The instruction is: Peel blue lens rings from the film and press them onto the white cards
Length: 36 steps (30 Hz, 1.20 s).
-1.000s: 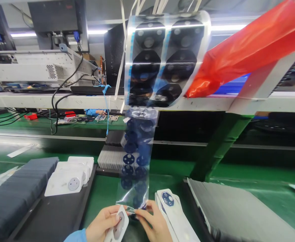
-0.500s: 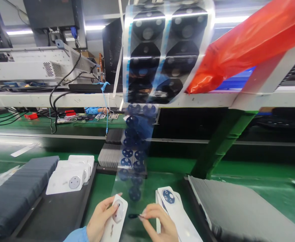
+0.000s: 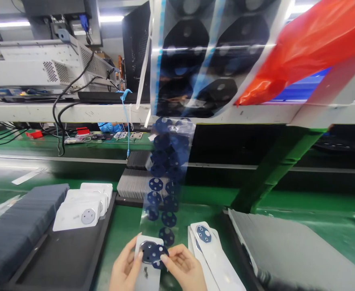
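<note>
Green surface (image 3: 125, 224) is seen in the head view beneath a hanging strip of dark discs (image 3: 156, 184). A white panel (image 3: 151, 281) is gripped by the fingers of the left hand (image 3: 123, 264), its long axis pointing away from the body. One separate disc (image 3: 158, 254) is pinched at its right edge by the nearer right hand (image 3: 190, 268), overlapping the panel's right edge, beside its round patch (image 3: 146, 249); whether they touch cannot be told.

Dark sticker (image 3: 158, 254) turned face-on, now overlapping panel (image 3: 152, 280)
</note>
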Tool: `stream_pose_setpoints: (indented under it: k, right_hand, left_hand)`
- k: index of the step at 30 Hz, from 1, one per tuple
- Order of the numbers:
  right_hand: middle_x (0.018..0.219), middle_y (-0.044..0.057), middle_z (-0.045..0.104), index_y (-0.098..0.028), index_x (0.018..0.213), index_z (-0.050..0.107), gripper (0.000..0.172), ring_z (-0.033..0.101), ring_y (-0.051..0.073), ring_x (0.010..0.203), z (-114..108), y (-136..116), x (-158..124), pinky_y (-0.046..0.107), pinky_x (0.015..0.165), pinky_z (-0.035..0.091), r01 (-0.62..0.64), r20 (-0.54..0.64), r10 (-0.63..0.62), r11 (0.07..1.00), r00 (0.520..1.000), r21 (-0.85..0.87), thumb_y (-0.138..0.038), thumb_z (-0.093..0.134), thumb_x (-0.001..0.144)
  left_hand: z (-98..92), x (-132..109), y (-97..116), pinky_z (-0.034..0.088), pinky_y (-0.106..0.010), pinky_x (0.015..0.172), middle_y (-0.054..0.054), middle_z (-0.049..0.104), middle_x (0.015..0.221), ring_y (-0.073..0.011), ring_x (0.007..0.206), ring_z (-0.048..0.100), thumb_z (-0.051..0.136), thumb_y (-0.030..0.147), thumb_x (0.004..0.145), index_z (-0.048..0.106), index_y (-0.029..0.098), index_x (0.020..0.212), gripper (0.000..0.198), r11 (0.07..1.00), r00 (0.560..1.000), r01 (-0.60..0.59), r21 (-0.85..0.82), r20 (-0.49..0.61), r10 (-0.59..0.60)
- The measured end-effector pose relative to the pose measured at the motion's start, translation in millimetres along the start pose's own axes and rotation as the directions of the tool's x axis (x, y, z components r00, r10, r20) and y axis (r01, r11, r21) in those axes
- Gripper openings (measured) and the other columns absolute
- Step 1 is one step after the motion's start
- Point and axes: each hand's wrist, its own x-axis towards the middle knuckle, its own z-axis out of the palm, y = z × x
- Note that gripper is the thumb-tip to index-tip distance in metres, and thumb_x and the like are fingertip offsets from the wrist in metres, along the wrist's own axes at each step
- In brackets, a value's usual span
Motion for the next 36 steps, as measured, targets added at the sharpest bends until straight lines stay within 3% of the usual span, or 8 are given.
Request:
stream_pose_setpoints:
  k: [3,11,28,36]
  right_hand:
    - [0.063,0.0,0.062,-0.018,0.065,0.059,0.041,0.06,0.015,0.059,1,4,0,0.025,0.058,0.05,-0.004,0.02,0.004,1.0,1.0,-0.025,-0.048,0.086,0.055]
    - [0.06,0.0,0.062,-0.017,0.064,0.06,0.041,0.059,0.015,0.058,2,11,0,0.024,0.058,0.047,-0.048,0.014,0.05,0.992,0.999,-0.119,-0.049,0.085,0.056]
    - [0.065,0.002,0.066,-0.018,0.065,0.06,0.037,0.063,0.019,0.065,1,15,0,0.028,0.063,0.049,-0.055,-0.001,0.055,0.987,0.998,-0.151,-0.047,0.083,0.06]
    - [0.067,0.003,0.066,-0.018,0.068,0.06,0.035,0.065,0.019,0.066,-6,26,4,0.028,0.064,0.051,-0.029,0.057,0.041,0.979,0.997,-0.2,-0.047,0.08,0.065]
  left_hand:
    - [-6.5,5,-4,0.047,-0.039,0.102,-0.012,0.067,0.123,-0.0327,0.119,0.058,0.071,0.047,0.078,0.063,0.021,0.124,0.053,0.995,0.989,0.1,0.009,0.108,-0.1]
    - [-3.8,2,-2,0.04,-0.04,0.108,-0.012,0.063,0.13,-0.0298,0.123,0.054,0.068,0.043,0.082,0.062,0.023,0.126,0.048,0.988,0.963,0.145,-0.047,0.235,-0.13]
    - [2.6,-1,5,0.046,-0.04,0.1,-0.013,0.066,0.125,-0.0307,0.119,0.057,0.068,0.039,0.084,0.062,0.021,0.124,0.044,0.98,0.958,0.164,-0.113,0.256,-0.131]
    - [3.3,0,6,0.048,-0.039,0.097,-0.012,0.065,0.126,-0.0303,0.12,0.057,0.066,0.038,0.085,0.062,0.021,0.123,0.042,0.981,0.956,0.157,-0.112,0.266,-0.123]
